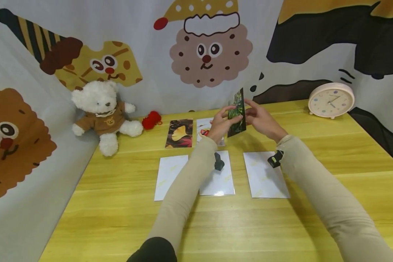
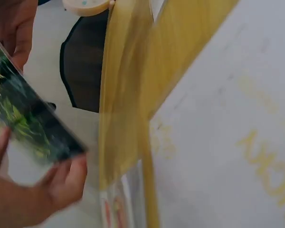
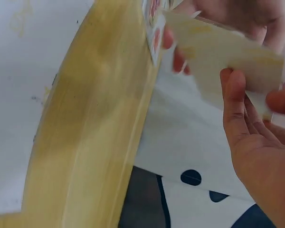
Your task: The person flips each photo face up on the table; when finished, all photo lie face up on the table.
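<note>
Above the back of the table, a photo card (image 1: pixel 238 111) with green plants on a dark ground is held upright between both hands. My left hand (image 1: pixel 221 125) pinches its left side, thumb on the picture face. At the opposite side, my right hand (image 1: pixel 262 118) has finger and thumb at the card's edge, against its pale back (image 3: pixel 213 45) in the right wrist view. Below the left hand lies a card with a red picture (image 1: pixel 203 126), partly covered by that hand. Beside it is a card with a yellow ginkgo leaf (image 1: pixel 179 134).
Three white cards lie face-down in the front row: left (image 1: pixel 170 169), middle (image 1: pixel 227 182) and right (image 1: pixel 265 180). A white teddy bear (image 1: pixel 106 118) sits at the back left beside a red fuzzy item (image 1: pixel 151 120). A pink clock (image 1: pixel 331 100) stands back right.
</note>
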